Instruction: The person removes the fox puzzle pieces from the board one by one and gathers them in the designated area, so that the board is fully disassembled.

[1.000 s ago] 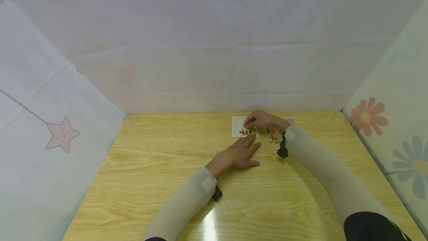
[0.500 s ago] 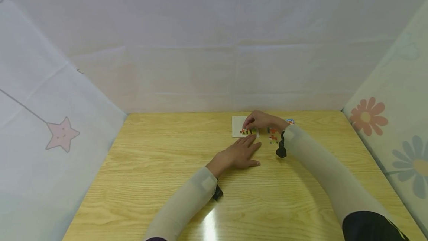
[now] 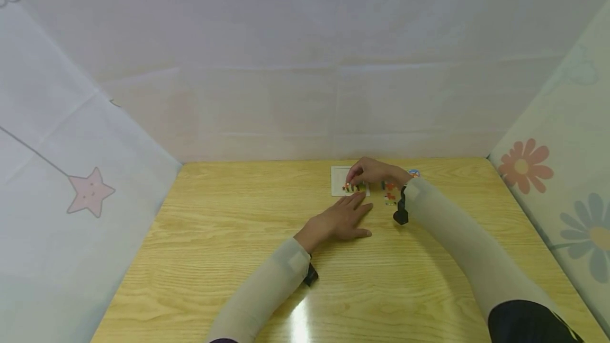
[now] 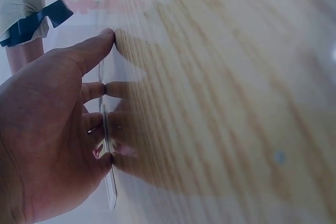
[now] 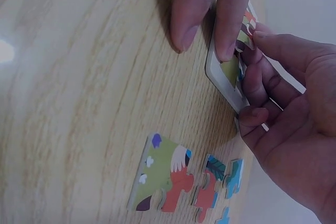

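Observation:
A white puzzle board [image 3: 337, 178] lies flat near the table's back edge, with colourful pieces [image 3: 351, 188] along its near side. My right hand [image 3: 374, 170] reaches over it from the right; thumb and forefinger pinch a puzzle piece [image 5: 245, 36] at the board, partly hidden by the fingers. My left hand [image 3: 338, 220] rests with spread, straight fingers at the near edge, and one fingertip presses on the board's corner area in the right wrist view. Loose puzzle pieces [image 5: 164, 174] in green and orange lie on the table beside my right hand.
More loose pieces [image 5: 233, 179] with blue parts lie behind the nearer ones. A blue and red piece [image 3: 413, 173] shows past the right wrist. The wooden table [image 3: 214, 226] meets a pale cloth wall [image 3: 262, 110] right behind the board.
My right fingers have shifted very slightly left over the board within the last second. My left hand stays in place.

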`<state>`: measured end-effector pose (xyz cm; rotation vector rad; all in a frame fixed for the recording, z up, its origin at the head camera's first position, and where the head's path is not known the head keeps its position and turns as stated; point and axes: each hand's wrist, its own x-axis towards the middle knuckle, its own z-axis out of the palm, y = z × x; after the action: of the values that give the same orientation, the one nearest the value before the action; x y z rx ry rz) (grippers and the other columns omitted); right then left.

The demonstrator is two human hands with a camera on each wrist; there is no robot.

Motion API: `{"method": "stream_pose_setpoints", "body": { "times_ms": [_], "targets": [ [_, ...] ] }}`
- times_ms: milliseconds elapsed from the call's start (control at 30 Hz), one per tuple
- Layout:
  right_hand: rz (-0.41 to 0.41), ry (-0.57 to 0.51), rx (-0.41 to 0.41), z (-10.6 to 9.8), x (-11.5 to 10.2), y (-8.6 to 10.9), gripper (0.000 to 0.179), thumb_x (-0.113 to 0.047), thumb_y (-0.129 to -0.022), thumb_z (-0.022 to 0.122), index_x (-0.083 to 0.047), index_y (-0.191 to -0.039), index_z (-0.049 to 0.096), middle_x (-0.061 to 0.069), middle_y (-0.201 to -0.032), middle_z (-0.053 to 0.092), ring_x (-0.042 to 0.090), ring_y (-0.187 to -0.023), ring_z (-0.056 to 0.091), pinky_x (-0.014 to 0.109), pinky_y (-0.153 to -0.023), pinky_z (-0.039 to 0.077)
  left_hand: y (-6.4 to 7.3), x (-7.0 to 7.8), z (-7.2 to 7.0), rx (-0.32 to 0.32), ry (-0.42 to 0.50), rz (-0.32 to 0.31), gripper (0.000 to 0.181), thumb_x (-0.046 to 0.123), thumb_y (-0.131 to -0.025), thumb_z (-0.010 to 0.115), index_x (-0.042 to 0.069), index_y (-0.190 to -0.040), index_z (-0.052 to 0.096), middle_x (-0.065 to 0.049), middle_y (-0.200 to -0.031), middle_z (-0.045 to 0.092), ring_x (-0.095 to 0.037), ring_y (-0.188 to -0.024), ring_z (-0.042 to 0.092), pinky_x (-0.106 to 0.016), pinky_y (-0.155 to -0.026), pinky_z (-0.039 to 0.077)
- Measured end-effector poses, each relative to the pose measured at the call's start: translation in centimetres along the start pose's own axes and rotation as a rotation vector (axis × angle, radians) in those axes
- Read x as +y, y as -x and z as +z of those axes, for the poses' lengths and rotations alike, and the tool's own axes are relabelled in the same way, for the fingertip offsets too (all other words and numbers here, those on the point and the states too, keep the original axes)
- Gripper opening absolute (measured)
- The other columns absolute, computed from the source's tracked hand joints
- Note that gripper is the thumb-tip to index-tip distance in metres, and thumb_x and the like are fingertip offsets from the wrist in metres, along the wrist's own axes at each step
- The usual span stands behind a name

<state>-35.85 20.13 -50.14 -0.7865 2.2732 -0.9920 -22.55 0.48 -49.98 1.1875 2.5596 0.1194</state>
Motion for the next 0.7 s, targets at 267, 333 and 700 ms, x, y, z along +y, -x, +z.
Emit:
{"method": "stream_pose_setpoints", "body": {
  "times_ms": [267,333,700],
  "targets": [
    [0.005,0.018,0.046,0.1,0.2,0.3,0.019,-0.005,-0.104,0.067,0.002,-0.118,0.077,0.011,-0.108,0.079,0.022,-0.098,0.071,0.037,-0.091,0.056,-0.1,-0.1,0.2,0.002,0.007,-0.007,0.079,0.06,-0.108,0.049,0.018,-0.17,0.025,-0.012,-0.179,0.007,-0.027,-0.165,0.008,-0.046,-0.132,0.016],
    [-0.002,0.028,0.065,0.1,0.3,0.4,0.019,-0.005,-0.104,0.067,0.003,-0.118,0.077,0.011,-0.108,0.079,0.021,-0.098,0.07,0.038,-0.09,0.056,-0.2,-0.1,0.3,0.001,0.009,-0.005,0.08,0.06,-0.108,0.05,0.018,-0.17,0.025,-0.012,-0.179,0.007,-0.028,-0.165,0.008,-0.046,-0.132,0.015],
    [0.036,-0.058,0.189,-0.4,0.9,1.2,0.017,-0.013,-0.104,0.07,-0.004,-0.116,0.08,0.006,-0.108,0.077,0.021,-0.1,0.069,0.034,-0.087,0.055,-1.2,-1.2,1.6,-0.007,0.085,-0.011,0.084,0.066,-0.105,0.051,0.021,-0.17,0.025,-0.008,-0.179,0.003,-0.025,-0.165,0.004,-0.046,-0.133,0.012]
  ]
}}
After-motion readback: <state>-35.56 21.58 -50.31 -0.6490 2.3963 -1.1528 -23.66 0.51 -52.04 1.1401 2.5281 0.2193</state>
